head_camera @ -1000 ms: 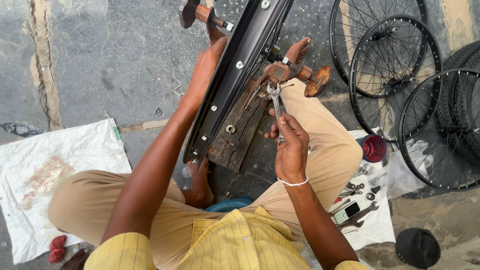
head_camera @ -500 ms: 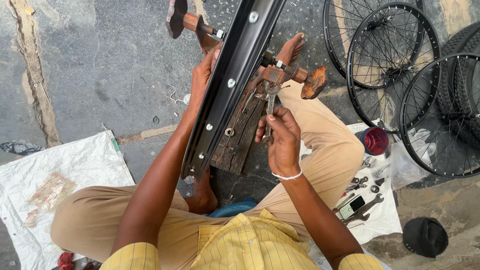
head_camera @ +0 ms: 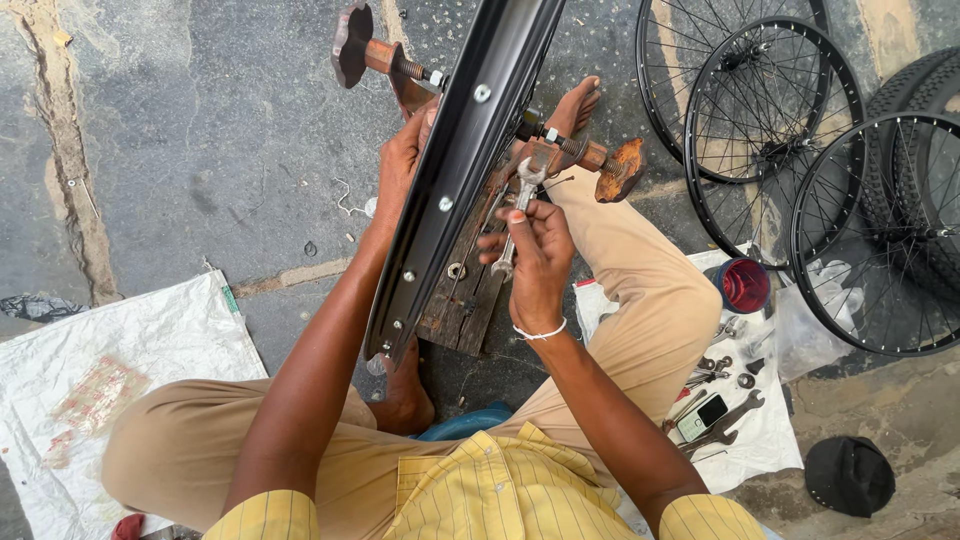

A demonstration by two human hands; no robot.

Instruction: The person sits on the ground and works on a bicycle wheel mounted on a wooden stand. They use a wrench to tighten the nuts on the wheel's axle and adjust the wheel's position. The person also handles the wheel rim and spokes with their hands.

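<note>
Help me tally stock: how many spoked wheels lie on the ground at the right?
3 overlapping spoked wheels: one at the top, one in the middle, one nearest the right edge. More may be hidden beyond the frame.

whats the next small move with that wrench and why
Probably turn the wrench a little to snug the nut on the threaded axle. The right hand holds its shaft with the head at the stand's axle, while the left hand steadies the black rim.

Single head view, steep downward, close above lap, pavement [head_camera: 200, 150] beyond.
</note>
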